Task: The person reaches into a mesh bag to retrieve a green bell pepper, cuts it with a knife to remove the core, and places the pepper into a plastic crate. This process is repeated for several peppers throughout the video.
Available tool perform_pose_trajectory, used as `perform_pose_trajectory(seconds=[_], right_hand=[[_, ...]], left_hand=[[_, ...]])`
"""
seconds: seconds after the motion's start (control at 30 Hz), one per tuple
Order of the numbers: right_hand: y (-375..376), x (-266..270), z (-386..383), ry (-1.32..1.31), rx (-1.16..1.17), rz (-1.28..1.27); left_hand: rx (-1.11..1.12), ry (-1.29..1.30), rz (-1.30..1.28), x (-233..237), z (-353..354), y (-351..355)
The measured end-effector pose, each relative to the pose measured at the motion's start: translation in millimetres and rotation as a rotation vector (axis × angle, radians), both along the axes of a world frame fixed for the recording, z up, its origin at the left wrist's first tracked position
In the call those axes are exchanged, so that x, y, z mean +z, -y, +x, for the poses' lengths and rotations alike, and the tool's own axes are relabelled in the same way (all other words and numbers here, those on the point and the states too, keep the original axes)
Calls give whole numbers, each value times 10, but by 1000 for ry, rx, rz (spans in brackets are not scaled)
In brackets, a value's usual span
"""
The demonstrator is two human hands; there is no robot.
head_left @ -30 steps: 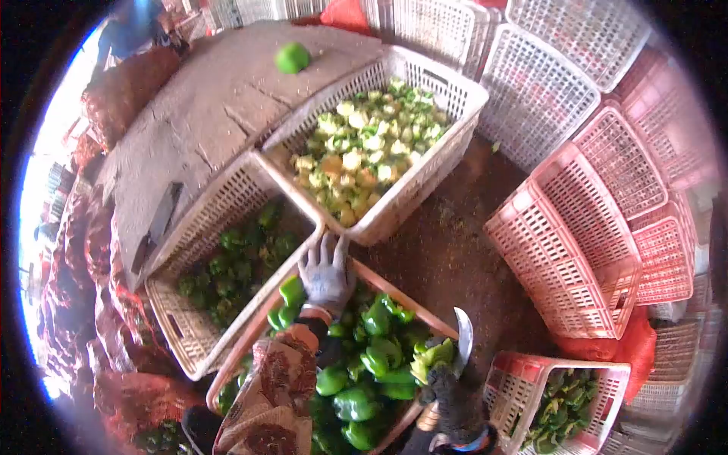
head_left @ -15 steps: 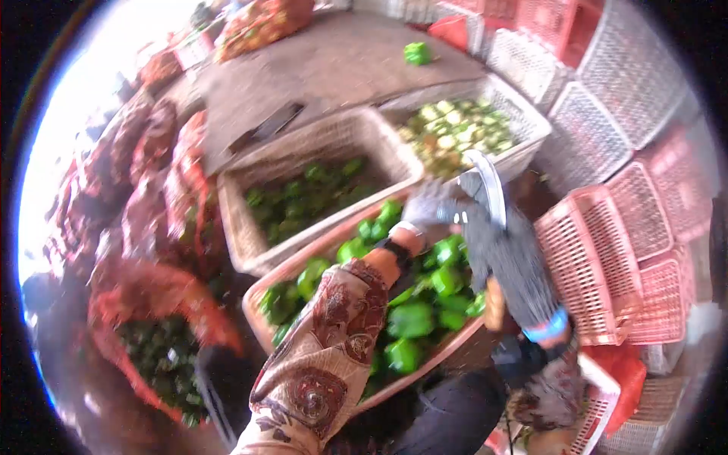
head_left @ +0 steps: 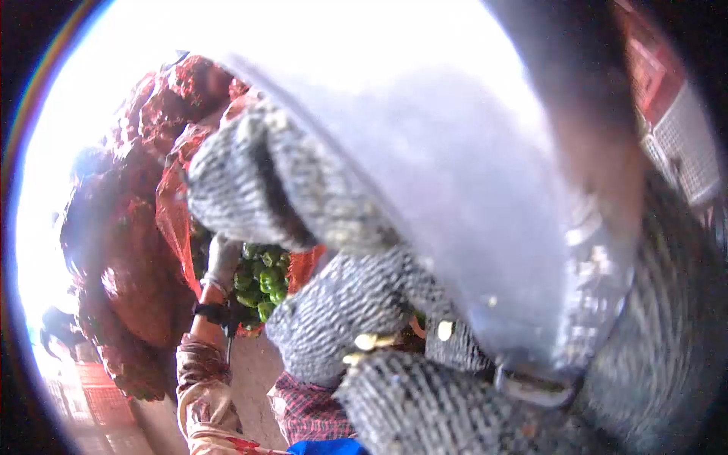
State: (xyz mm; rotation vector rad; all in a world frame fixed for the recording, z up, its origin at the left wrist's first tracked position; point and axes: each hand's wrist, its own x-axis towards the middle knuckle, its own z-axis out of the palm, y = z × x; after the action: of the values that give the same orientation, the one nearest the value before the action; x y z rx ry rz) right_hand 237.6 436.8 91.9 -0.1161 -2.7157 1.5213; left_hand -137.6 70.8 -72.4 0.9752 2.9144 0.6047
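Observation:
Very close to the camera, my right hand (head_left: 364,303) in a grey knit glove fills much of the view, its fingers curled round a curved knife (head_left: 485,227). The blurred metal blade slants across the middle and top. Small pale bits cling to the glove's fingers. Farther away at the left, my left hand (head_left: 223,262) wears a light glove and a dark wrist strap. It is at a red mesh bag (head_left: 173,220) of green peppers (head_left: 269,280), beside the peppers. Its fingertips are not clear enough to tell their grip.
Large filled red sacks (head_left: 140,280) stand along the left. Red crates (head_left: 98,390) show at the lower left, and a whitish crate (head_left: 686,140) is at the right edge. Checked cloth (head_left: 303,409) lies at the bottom.
The view has swung left, from the crates of peppers to the mesh bag. My left hand has moved from the crate to the bag. My right hand and the knife have come close to the camera.

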Motion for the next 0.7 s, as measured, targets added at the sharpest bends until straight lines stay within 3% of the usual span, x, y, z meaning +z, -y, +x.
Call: perform_pose_trajectory(seconds=[0.07, 0.23, 0.33, 0.47, 0.53, 0.57, 0.7], right_hand=[[221, -6, -146, 16, 50, 18], [616, -27, -475, 72, 167, 64], [714, -23, -658, 100, 236, 96], [747, 37, -858, 136, 315, 144], [712, 79, -967, 140, 351, 168], [694, 119, -1018, 149, 359, 172], [577, 280, -1197, 182, 428, 210]], left_hand=[[289, 250, 38, -313, 350, 363], [400, 235, -70, -1064, 738, 391], [351, 65, -131, -1290, 702, 61], [223, -585, 36, -1957, 317, -164], [199, -488, 51, -1780, 87, -424], [175, -160, -88, -1386, 82, -538], [183, -137, 193, -1635, -375, -961]])
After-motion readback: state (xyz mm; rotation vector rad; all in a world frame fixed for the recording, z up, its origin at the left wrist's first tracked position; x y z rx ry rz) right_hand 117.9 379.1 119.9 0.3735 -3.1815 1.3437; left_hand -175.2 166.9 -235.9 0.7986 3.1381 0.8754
